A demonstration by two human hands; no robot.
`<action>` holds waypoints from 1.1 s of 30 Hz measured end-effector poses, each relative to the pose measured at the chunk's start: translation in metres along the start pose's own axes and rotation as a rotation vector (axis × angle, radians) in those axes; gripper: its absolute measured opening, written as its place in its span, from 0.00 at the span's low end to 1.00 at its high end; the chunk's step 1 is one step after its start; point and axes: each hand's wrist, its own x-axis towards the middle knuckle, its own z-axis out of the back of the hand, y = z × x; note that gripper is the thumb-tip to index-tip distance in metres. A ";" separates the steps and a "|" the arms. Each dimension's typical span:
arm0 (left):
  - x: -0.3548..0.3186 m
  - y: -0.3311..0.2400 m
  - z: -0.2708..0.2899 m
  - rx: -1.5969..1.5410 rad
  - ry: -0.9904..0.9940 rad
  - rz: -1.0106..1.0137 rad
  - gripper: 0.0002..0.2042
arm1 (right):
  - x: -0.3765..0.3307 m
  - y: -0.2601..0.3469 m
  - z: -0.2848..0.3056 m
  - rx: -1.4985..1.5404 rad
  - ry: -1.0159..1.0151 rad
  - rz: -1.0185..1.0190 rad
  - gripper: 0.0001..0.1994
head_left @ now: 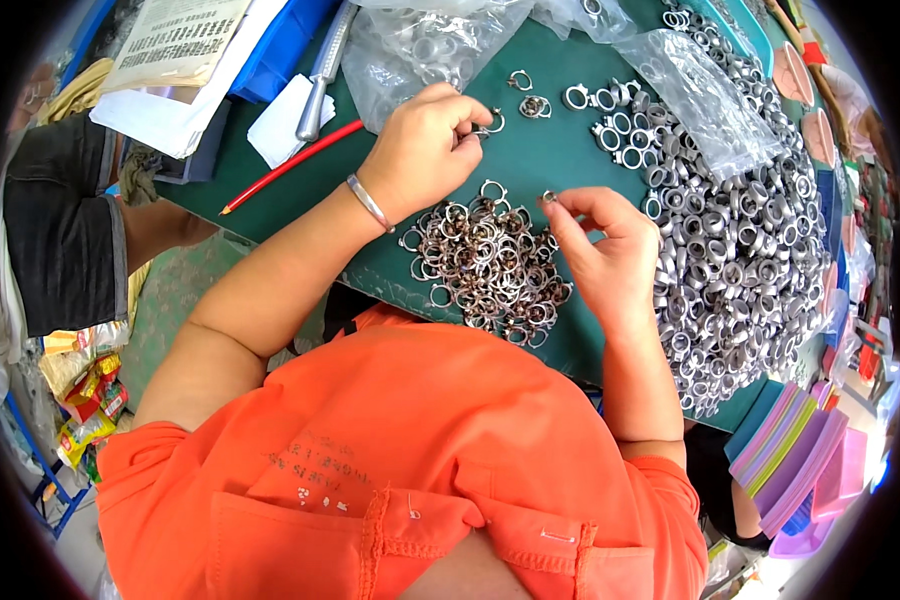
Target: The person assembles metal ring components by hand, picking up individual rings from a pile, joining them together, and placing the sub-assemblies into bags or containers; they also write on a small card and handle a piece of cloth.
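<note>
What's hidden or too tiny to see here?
Head view:
Bottom of the tangled silvery metal rings: covered by upper ones.
Palm of the bare left hand: hidden by its back.
Details of the small metal piece in the bare right hand: too tiny.
Person in dark grey shorts: cut off by rim.

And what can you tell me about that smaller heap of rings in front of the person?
The smaller heap of rings is a loose tangle of thin, silvery bands that look like metal, with brownish, darker bits among them. The rings overlap at all angles, too crowded to count. They rest on the green tabletop, close to the edge by the orange shirt. The heap lies between the left forearm and the right hand; whether either touches it, I can't tell.
</note>
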 end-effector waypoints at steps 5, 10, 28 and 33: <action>-0.002 -0.001 0.007 -0.035 -0.021 0.089 0.04 | 0.018 0.003 0.001 -0.083 0.360 0.095 0.05; -0.010 -0.005 0.004 0.029 -0.022 -0.001 0.06 | 0.065 -0.018 -0.047 -0.240 0.037 0.200 0.05; -0.015 -0.037 0.004 -0.983 0.143 0.414 0.12 | 0.022 0.006 -0.022 0.570 0.003 -0.117 0.11; -0.019 -0.039 0.002 -0.918 0.017 0.278 0.16 | 0.017 0.011 -0.021 0.747 0.033 -0.204 0.13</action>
